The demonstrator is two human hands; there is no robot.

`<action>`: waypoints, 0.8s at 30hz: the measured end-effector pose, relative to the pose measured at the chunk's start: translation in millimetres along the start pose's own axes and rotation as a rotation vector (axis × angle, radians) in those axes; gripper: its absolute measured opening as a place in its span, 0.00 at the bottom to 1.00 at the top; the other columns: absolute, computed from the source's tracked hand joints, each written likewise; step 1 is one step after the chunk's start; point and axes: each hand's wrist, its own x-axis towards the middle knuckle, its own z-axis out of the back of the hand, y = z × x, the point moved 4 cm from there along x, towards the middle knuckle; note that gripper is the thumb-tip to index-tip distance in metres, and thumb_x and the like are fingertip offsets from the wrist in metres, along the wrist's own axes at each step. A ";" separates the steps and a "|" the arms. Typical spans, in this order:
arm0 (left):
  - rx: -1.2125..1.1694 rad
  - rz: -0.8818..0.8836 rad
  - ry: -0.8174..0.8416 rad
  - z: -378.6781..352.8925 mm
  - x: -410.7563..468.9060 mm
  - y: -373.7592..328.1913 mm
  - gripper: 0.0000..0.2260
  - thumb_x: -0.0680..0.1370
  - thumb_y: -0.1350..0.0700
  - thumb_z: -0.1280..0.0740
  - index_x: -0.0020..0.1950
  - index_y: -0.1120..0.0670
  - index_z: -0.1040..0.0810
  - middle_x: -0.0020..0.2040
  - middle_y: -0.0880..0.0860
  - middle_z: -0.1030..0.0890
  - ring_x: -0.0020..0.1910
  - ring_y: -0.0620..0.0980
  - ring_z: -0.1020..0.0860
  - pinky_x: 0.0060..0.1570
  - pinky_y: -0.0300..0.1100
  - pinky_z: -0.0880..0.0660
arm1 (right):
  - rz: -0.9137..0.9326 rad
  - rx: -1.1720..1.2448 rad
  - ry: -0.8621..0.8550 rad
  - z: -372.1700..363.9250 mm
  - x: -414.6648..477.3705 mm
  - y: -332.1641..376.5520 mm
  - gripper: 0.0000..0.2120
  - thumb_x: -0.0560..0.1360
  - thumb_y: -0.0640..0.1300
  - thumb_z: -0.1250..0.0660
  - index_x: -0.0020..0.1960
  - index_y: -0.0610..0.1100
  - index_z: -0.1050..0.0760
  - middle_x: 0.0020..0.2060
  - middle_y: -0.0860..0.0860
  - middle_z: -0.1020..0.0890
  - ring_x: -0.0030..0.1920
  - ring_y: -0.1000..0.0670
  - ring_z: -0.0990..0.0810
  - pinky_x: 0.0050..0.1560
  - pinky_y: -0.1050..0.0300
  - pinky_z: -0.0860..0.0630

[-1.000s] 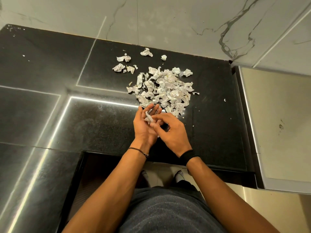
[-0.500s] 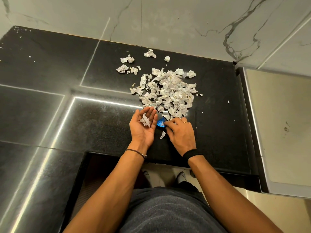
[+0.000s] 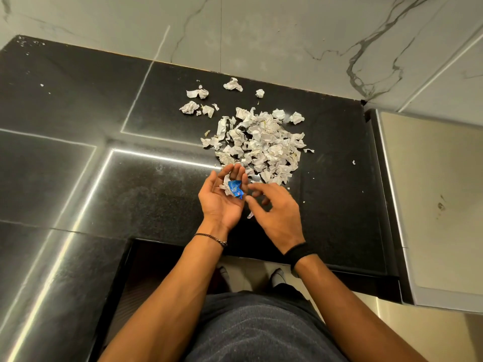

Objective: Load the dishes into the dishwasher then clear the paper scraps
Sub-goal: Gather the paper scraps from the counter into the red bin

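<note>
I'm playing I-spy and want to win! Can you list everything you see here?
paper scrap pile: one, white, middle of the countertop
loose paper scraps: several, white, between the pile and the wall
blue wrapper: one, shiny blue, in the left palm with a few white scraps
countertop: one, speckled black, under the paper
wall: one, white marble with grey veins, behind the countertop
panel: one, beige, right of the countertop
bracelet: one, dark, left wrist
wristband: one, black, right wrist
left hand: palm up, cupped
right hand: blurred, fingers loose, beside the left palm
</note>
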 end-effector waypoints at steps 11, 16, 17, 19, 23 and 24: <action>-0.036 -0.018 -0.052 5.8 1.6 -11.2 0.18 0.84 0.51 0.39 0.54 0.65 0.19 0.56 0.64 0.17 0.55 0.59 0.17 0.57 0.48 0.19 | 0.008 -0.179 0.171 -23.5 -21.0 -31.8 0.08 0.78 0.42 0.31 0.56 0.45 0.17 0.46 0.49 0.20 0.48 0.47 0.22 0.51 0.47 0.23; 0.064 -0.016 -0.058 6.6 0.3 -9.7 0.18 0.84 0.50 0.40 0.54 0.64 0.20 0.55 0.63 0.18 0.54 0.58 0.17 0.60 0.51 0.19 | -0.091 0.166 -0.003 -7.8 8.5 6.1 0.10 0.77 0.46 0.28 0.58 0.50 0.18 0.48 0.55 0.17 0.49 0.53 0.19 0.52 0.52 0.21; 0.089 -0.007 -0.052 6.8 -0.6 -7.7 0.18 0.84 0.49 0.41 0.55 0.63 0.20 0.56 0.62 0.17 0.53 0.58 0.17 0.58 0.52 0.19 | -0.073 0.205 0.019 -9.0 14.7 15.9 0.12 0.76 0.46 0.27 0.59 0.51 0.19 0.50 0.56 0.16 0.51 0.53 0.19 0.54 0.53 0.21; 0.110 0.006 -0.047 6.2 -2.1 -5.0 0.19 0.84 0.48 0.41 0.57 0.62 0.20 0.58 0.63 0.17 0.53 0.58 0.17 0.58 0.54 0.19 | -0.038 0.181 0.091 -14.3 24.4 28.2 0.13 0.75 0.48 0.26 0.59 0.51 0.19 0.51 0.56 0.16 0.53 0.54 0.20 0.56 0.56 0.23; 0.068 0.018 -0.039 3.4 -4.7 -10.8 0.19 0.84 0.49 0.40 0.55 0.62 0.18 0.58 0.62 0.17 0.56 0.59 0.17 0.63 0.53 0.23 | -0.086 0.249 0.003 -12.0 32.2 23.7 0.08 0.77 0.48 0.28 0.55 0.48 0.17 0.50 0.56 0.15 0.52 0.54 0.19 0.54 0.58 0.22; 0.035 0.020 -0.036 2.2 -5.7 -13.3 0.19 0.84 0.49 0.39 0.54 0.63 0.18 0.56 0.63 0.17 0.55 0.59 0.16 0.59 0.51 0.20 | -0.112 0.258 -0.029 -10.3 33.0 19.3 0.07 0.78 0.46 0.29 0.55 0.47 0.17 0.49 0.56 0.15 0.51 0.55 0.18 0.53 0.60 0.22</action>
